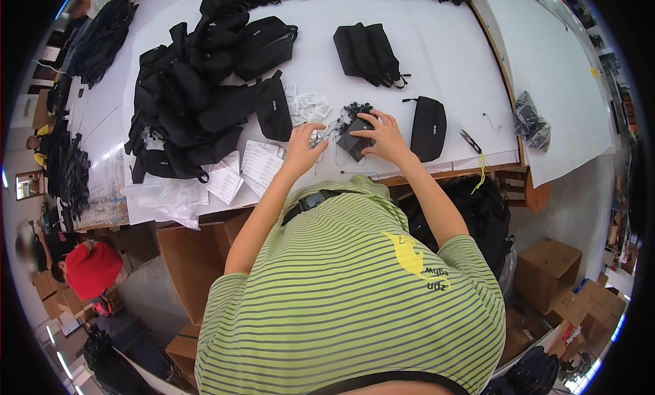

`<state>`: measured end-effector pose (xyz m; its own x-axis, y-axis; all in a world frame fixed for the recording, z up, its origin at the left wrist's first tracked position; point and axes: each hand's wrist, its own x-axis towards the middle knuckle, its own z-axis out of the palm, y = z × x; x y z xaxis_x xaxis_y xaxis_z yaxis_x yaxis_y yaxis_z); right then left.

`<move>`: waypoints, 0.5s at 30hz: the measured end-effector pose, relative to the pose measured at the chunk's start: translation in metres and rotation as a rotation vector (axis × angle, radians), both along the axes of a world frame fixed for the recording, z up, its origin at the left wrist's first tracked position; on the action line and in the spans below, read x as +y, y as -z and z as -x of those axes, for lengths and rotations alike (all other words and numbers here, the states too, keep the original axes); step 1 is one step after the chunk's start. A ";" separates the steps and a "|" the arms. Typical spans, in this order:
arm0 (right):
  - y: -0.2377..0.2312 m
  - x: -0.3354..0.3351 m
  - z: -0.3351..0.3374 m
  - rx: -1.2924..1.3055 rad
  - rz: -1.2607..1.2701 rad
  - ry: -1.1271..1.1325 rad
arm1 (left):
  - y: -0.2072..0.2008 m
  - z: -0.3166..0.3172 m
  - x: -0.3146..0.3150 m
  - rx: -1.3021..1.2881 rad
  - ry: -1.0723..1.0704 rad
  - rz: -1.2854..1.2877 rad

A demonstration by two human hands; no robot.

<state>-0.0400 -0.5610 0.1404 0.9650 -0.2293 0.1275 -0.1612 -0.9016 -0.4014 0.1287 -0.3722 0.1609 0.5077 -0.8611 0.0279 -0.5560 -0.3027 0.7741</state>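
Note:
My left hand [303, 148] is over the table with its thumb and fingers curved and apart. A small pale, stringy cluster [316, 137] lies between its fingertips; I see no firm grip on it. Beside it, my right hand [386, 140] spreads its fingers over a stack of black hang tags [352, 144], touching them. Black cords [355, 111] are bunched at the far end of the tags. A black zip pouch [428, 129] lies right of my right hand, and another black pouch [273, 108] lies left of my left hand. Small white labels [310, 107] are scattered just beyond my left hand.
A large heap of black pouches [181, 88] covers the table's left part. More pouches [366, 52] are stacked farther back. Printed white sheets [261, 166] and a clear plastic bag [167, 196] lie by the near edge. Thread snips [471, 141] with a yellow ribbon rest at the right.

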 end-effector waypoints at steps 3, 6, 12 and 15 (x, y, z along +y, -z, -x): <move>0.005 -0.006 -0.002 -0.029 -0.006 -0.055 | -0.008 0.002 0.014 0.069 -0.049 0.000; 0.001 -0.012 -0.006 -0.069 -0.022 -0.112 | -0.017 0.004 0.025 0.137 -0.063 -0.028; -0.057 -0.006 -0.014 -0.226 -0.033 -0.139 | -0.061 0.021 0.023 0.269 -0.040 0.049; -0.093 0.002 -0.016 -0.270 -0.039 -0.149 | -0.089 0.032 0.015 0.186 -0.010 0.178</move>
